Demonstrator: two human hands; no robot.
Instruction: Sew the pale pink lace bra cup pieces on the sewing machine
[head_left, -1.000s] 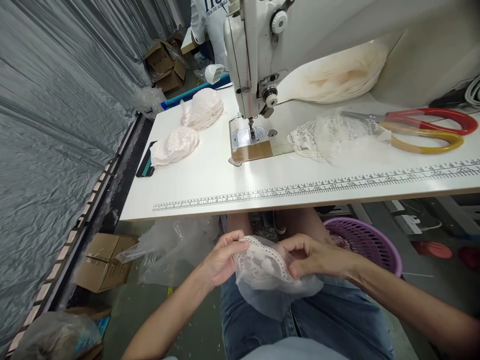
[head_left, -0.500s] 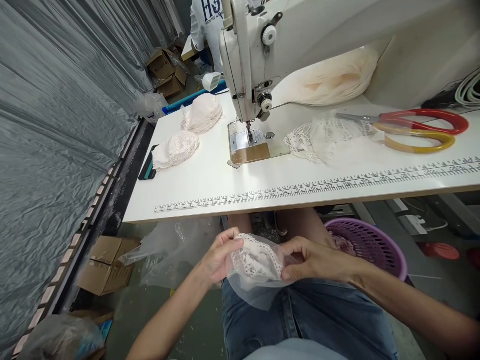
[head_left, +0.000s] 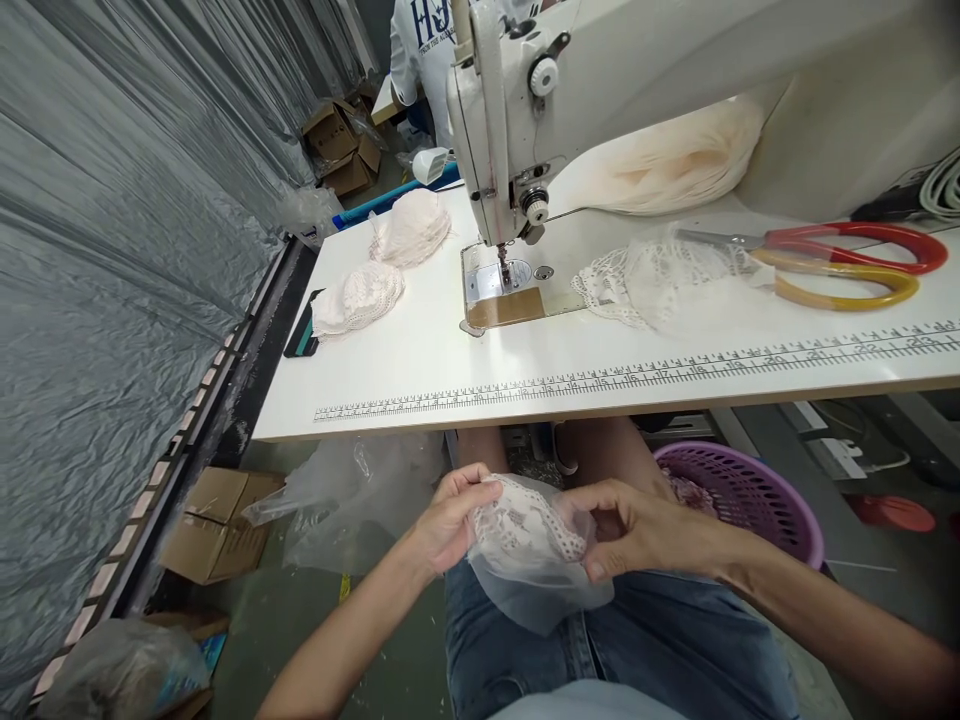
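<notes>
A white lace bra cup (head_left: 517, 525) with sheer mesh hanging below it is held over my lap, in front of the table edge. My left hand (head_left: 457, 515) pinches its left edge between thumb and fingers. On the other side, my right hand (head_left: 626, 530) grips the lace border, its fingers partly behind the fabric. Beyond them stands a white sewing machine (head_left: 499, 140), its needle over the metal plate. More lace and mesh pieces (head_left: 652, 280) lie to the right of the needle. Two piles of pale lace cups (head_left: 360, 298) rest at the table's left.
Scissors (head_left: 847, 255) with red and yellow handles lie at the table's right. A ruler strip (head_left: 637, 378) runs along the front edge of the table (head_left: 420, 365). A purple basket (head_left: 750, 490) stands below right. Cardboard boxes (head_left: 221, 520) sit at left. A co-worker (head_left: 424, 60) is behind.
The lace cup has turned and bulged outward between my hands, with more mesh spreading below. My right hand has shifted slightly right along the edge. The view has moved a little.
</notes>
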